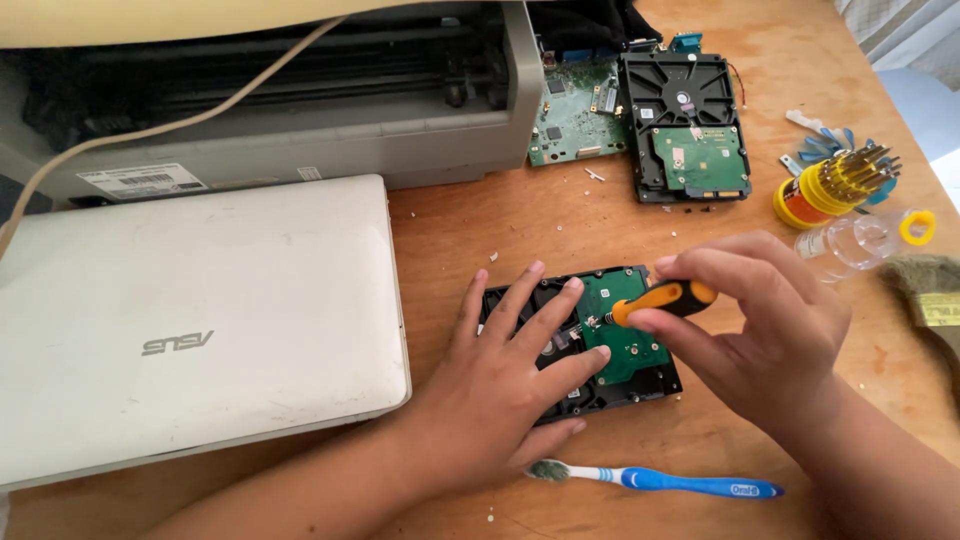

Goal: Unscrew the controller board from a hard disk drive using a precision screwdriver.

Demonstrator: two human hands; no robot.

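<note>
1. The left hand (500, 385) lay flat, fingers spread, pressing on the hard drive (590, 345) beneath it.
2. The right hand (760, 325) pinched an orange-and-black screwdriver (665, 300) between thumb and fingers, its tip pointed at the drive's green circuit board (625, 335), just left of that hand.
3. A blue toothbrush (660, 481) lay near both wrists, on the wooden table (450, 230).

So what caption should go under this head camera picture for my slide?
Left hand steadies a hard drive on a wooden table while the right hand works an orange-handled screwdriver on its green circuit board.
</note>
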